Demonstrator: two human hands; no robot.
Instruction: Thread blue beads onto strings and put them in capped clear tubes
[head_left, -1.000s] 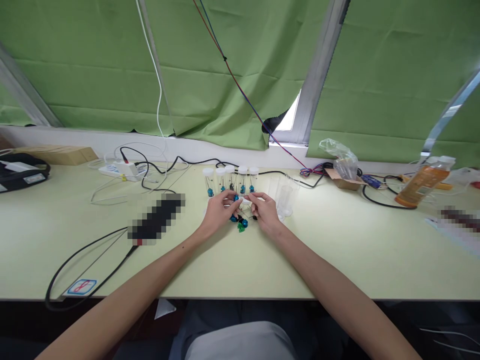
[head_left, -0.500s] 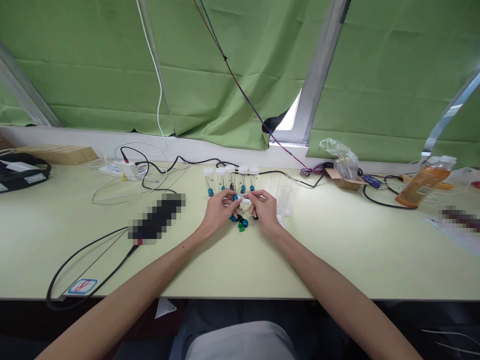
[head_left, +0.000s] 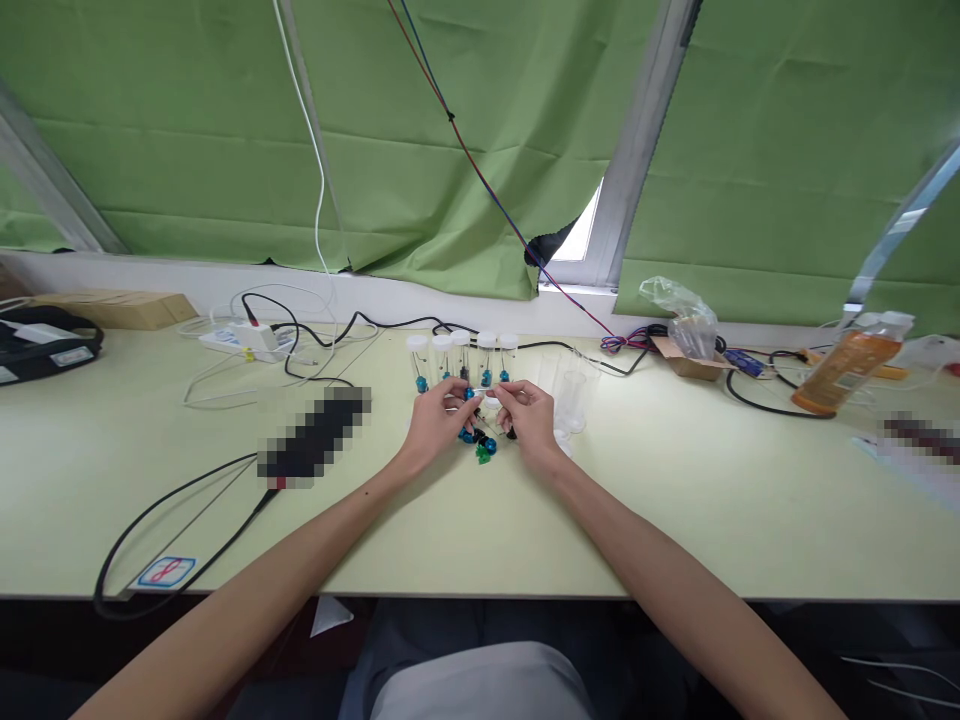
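Fingertips of my left hand (head_left: 439,420) are pinched on a small blue part (head_left: 470,394) with a thin stem. My right hand (head_left: 531,418) faces it, thumb and finger closed at the thin stem's other end, too small to make out clearly. Just behind the hands stands a row of clear tubes with white caps (head_left: 487,341), each with a blue or dark piece on a thin stem inside. Below the fingers lie loose blue and black pieces (head_left: 490,446) and a green piece (head_left: 483,455). Clear tubes (head_left: 574,400) without caps stand beside my right hand.
A white cap (head_left: 562,440) lies by my right wrist. To the left are a blurred black device (head_left: 315,440) with its cable and a power strip (head_left: 225,340). On the right stand a small cardboard box (head_left: 690,362) holding a plastic bag and an orange drink bottle (head_left: 851,365).
Almost nothing differs. Both hands stay in place, with only a slight shift of the fingers around the small blue part.
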